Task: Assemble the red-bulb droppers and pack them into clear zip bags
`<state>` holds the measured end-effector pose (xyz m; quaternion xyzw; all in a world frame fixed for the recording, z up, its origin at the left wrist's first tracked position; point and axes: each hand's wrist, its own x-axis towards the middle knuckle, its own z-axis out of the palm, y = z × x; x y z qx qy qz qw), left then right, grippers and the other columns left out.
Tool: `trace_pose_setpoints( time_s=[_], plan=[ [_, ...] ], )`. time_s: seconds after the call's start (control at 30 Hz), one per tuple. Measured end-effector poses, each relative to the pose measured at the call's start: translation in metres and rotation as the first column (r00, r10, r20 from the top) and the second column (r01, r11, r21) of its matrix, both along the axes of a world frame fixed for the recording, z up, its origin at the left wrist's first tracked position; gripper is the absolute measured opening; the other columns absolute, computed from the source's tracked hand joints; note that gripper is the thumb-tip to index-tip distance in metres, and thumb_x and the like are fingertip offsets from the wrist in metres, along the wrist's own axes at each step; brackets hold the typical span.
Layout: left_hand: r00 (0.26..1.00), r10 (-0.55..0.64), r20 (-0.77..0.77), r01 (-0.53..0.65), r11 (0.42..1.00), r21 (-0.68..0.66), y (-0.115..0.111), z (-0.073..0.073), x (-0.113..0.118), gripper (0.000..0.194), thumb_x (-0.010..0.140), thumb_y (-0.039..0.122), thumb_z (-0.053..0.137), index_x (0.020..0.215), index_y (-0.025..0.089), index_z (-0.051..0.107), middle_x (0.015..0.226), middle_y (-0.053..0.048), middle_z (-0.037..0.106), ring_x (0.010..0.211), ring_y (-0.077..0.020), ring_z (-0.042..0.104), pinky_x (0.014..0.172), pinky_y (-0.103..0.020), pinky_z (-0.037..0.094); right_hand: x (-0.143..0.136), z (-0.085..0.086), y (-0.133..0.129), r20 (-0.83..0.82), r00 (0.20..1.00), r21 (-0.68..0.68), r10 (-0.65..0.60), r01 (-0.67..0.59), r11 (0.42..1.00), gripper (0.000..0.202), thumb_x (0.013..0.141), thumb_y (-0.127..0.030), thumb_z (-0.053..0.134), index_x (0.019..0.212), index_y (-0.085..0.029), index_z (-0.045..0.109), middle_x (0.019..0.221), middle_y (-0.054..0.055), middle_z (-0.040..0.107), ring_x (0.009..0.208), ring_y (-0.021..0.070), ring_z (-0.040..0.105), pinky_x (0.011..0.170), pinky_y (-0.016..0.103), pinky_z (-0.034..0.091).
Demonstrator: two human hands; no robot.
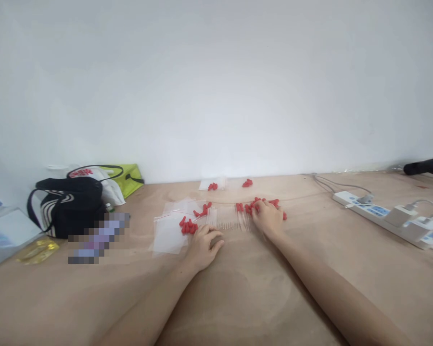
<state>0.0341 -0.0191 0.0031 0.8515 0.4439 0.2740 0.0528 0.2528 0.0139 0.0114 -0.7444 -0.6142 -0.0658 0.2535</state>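
My left hand (205,246) rests on the wooden table beside a row of thin, clear strips (229,218), its fingers apart and nothing seen in them. Over a pile of small red pieces (275,203) lies my right hand (267,217), fingers bent down among them; what its fingertips hold, if anything, is hidden. More red pieces (188,226) sit on clear plastic bags (169,235) left of my left hand. A few red pieces (239,207) lie at the right upper end of the strips.
A dark bag (81,206), a green bag (130,180) and a blurred-out object (99,238) are at the left. A white power strip (378,216) with plugs and cables stands right. Near the wall lie two small red clusters (247,183).
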Motion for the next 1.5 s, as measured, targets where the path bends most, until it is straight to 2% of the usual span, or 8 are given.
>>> trace_pose_setpoints(
  time_s=[0.27, 0.4, 0.6, 0.9, 1.1, 1.2, 1.3, 1.5],
  plan=[
    [0.862, 0.503, -0.054, -0.487, 0.854, 0.181, 0.011, 0.015, -0.023, 0.017, 0.072, 0.025, 0.053, 0.086, 0.021, 0.062, 0.088, -0.006, 0.058, 0.086, -0.0251, 0.048, 0.071, -0.036, 0.035, -0.015, -0.001, 0.001, 0.000, 0.997, -0.149, 0.084, -0.083, 0.985, 0.029, 0.079, -0.029, 0.038, 0.075, -0.022, 0.066, 0.082, 0.007, 0.065, 0.083, 0.0221, 0.054, 0.073, 0.038, 0.023],
    [0.803, 0.585, -0.111, -0.570, 0.809, 0.144, 0.016, 0.022, -0.040, 0.020, 0.071, 0.033, 0.053, 0.085, 0.021, 0.061, 0.090, -0.007, 0.057, 0.088, -0.0271, 0.046, 0.070, -0.037, 0.033, -0.018, 0.000, 0.004, 0.006, 0.998, -0.190, 0.056, -0.054, 0.980, 0.034, 0.080, -0.031, 0.036, 0.069, -0.019, 0.066, 0.075, 0.010, 0.065, 0.079, 0.0235, 0.056, 0.073, 0.040, 0.024],
    [0.880, 0.436, -0.189, -0.418, 0.899, 0.127, 0.016, 0.023, -0.042, 0.014, 0.070, 0.035, 0.056, 0.073, 0.022, 0.061, 0.091, -0.003, 0.055, 0.089, -0.0226, 0.045, 0.073, -0.034, 0.032, -0.025, 0.004, 0.009, 0.055, 0.998, -0.244, 0.015, -0.001, 0.970, 0.036, 0.081, -0.032, 0.035, 0.073, -0.014, 0.066, 0.074, 0.015, 0.065, 0.076, 0.0253, 0.058, 0.075, 0.041, 0.024],
    [0.874, 0.430, -0.228, -0.381, 0.896, 0.229, 0.017, 0.019, -0.041, 0.015, 0.069, 0.034, 0.058, 0.066, 0.019, 0.057, 0.085, -0.006, 0.055, 0.087, -0.0241, 0.046, 0.072, -0.036, 0.034, -0.035, 0.004, 0.013, 0.077, 0.996, -0.327, 0.053, -0.025, 0.945, 0.027, 0.074, -0.012, 0.039, 0.073, -0.011, 0.066, 0.079, 0.018, 0.065, 0.076, 0.0248, 0.059, 0.075, 0.040, 0.021],
    [0.946, 0.306, 0.109, -0.322, 0.930, 0.177, 0.013, 0.024, -0.032, 0.011, 0.074, 0.025, 0.049, 0.068, 0.017, 0.053, 0.077, -0.006, 0.055, 0.080, -0.0207, 0.051, 0.073, -0.035, 0.040, -0.023, 0.004, 0.003, 0.059, 0.998, -0.205, 0.023, -0.011, 0.979, 0.030, 0.080, -0.023, 0.034, 0.079, -0.008, 0.060, 0.080, 0.019, 0.063, 0.078, 0.0268, 0.056, 0.076, 0.041, 0.024],
    [0.890, 0.175, 0.421, -0.158, 0.985, -0.075, 0.008, 0.019, -0.020, 0.010, 0.076, 0.027, 0.046, 0.078, 0.016, 0.049, 0.075, -0.004, 0.055, 0.071, -0.0162, 0.055, 0.067, -0.031, 0.045, -0.004, -0.004, -0.011, -0.077, 0.982, -0.079, 0.171, -0.177, 0.981, 0.027, 0.083, -0.027, 0.031, 0.083, -0.012, 0.053, 0.076, 0.012, 0.062, 0.074, 0.0232, 0.055, 0.073, 0.038, 0.030],
    [0.778, 0.122, 0.617, 0.120, 0.934, -0.337, -0.001, 0.006, -0.003, 0.013, 0.074, 0.026, 0.049, 0.083, 0.017, 0.045, 0.070, -0.001, 0.055, 0.069, -0.0147, 0.059, 0.066, -0.029, 0.048, 0.015, -0.016, -0.031, -0.232, 0.859, 0.126, 0.457, -0.439, 0.890, 0.021, 0.083, -0.022, 0.029, 0.086, -0.015, 0.049, 0.078, 0.008, 0.061, 0.070, 0.0179, 0.055, 0.066, 0.030, 0.036],
    [0.777, 0.073, 0.626, 0.313, 0.817, -0.484, -0.009, -0.018, 0.018, 0.031, 0.077, 0.023, 0.049, 0.107, 0.018, 0.050, 0.091, -0.004, 0.055, 0.076, -0.0147, 0.061, 0.076, -0.033, 0.048, 0.016, -0.028, -0.062, -0.181, 0.716, 0.295, 0.674, -0.614, 0.732, 0.026, 0.082, -0.014, 0.031, 0.097, -0.017, 0.052, 0.085, 0.009, 0.059, 0.077, 0.0172, 0.054, 0.068, 0.030, 0.039]
  ],
)
